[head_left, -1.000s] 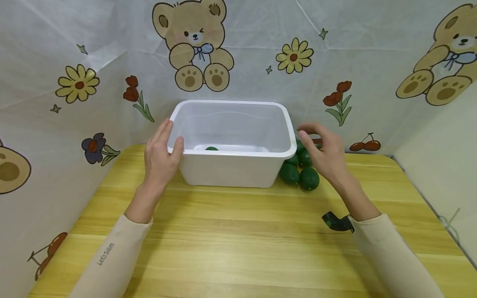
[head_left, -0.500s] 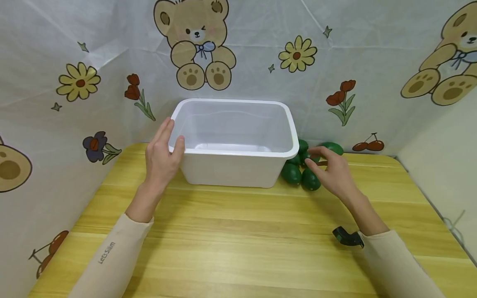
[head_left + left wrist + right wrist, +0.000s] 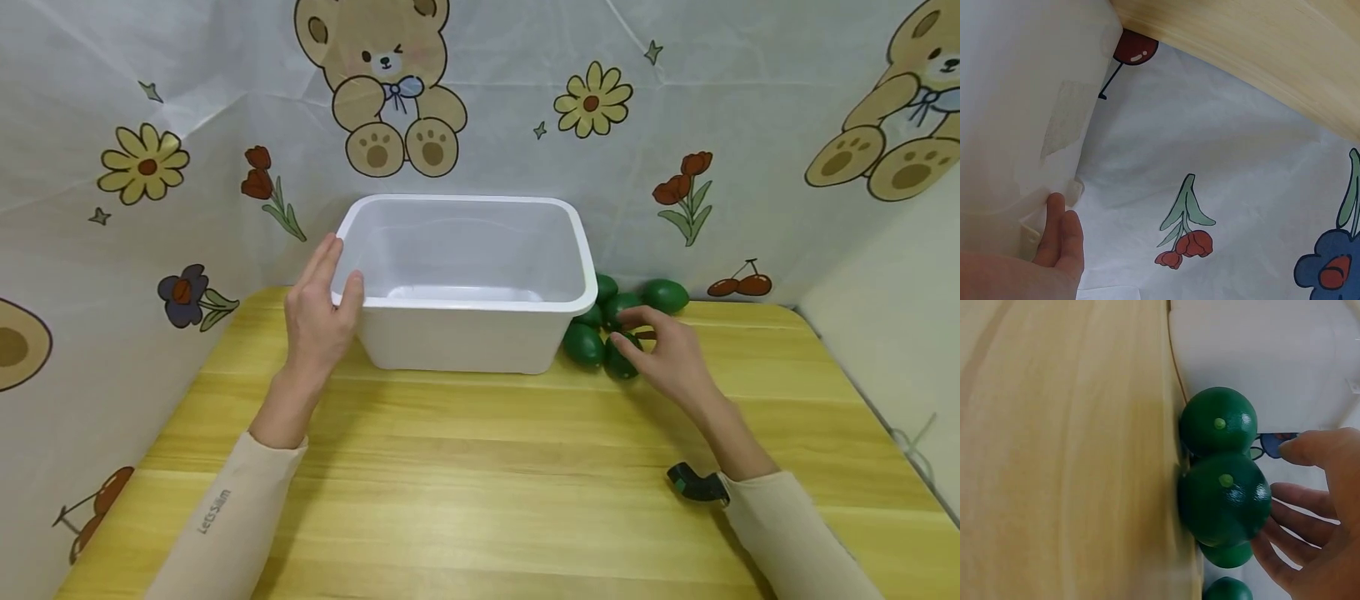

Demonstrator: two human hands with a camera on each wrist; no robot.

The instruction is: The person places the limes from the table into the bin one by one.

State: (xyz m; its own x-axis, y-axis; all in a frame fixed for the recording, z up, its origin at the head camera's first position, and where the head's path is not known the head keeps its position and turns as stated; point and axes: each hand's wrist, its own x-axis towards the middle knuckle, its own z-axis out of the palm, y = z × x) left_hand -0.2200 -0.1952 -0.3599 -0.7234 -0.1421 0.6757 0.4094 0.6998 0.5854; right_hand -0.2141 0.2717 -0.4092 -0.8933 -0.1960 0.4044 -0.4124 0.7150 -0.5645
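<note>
A white plastic bin (image 3: pixel 457 340) stands at the back of the wooden table. At its left end, my left hand (image 3: pixel 318 321) rests against the corner and rim with fairly straight fingers; the left wrist view shows fingertips (image 3: pixel 1057 206) along the outer wall. Beside the bin's right end lie several smooth, dark green, avocado-like fruits (image 3: pixel 582 345). My right hand (image 3: pixel 670 352) hovers around the front right fruit (image 3: pixel 1225 500), fingers loosely curved and thumb apart from it. Whether the fingertips touch that fruit, I cannot tell. Part of the bin's floor is hidden by its front wall.
The wooden table (image 3: pixel 465 475) extends in front of the bin. Behind it hangs a white cloth (image 3: pixel 510 158) printed with bears and flowers. A small black device (image 3: pixel 697 483) is worn at the right wrist.
My right hand has moved from beside the bin's right rim down and right to the front fruit. A green fruit seen inside the bin earlier is out of sight. The left hand stays at the bin.
</note>
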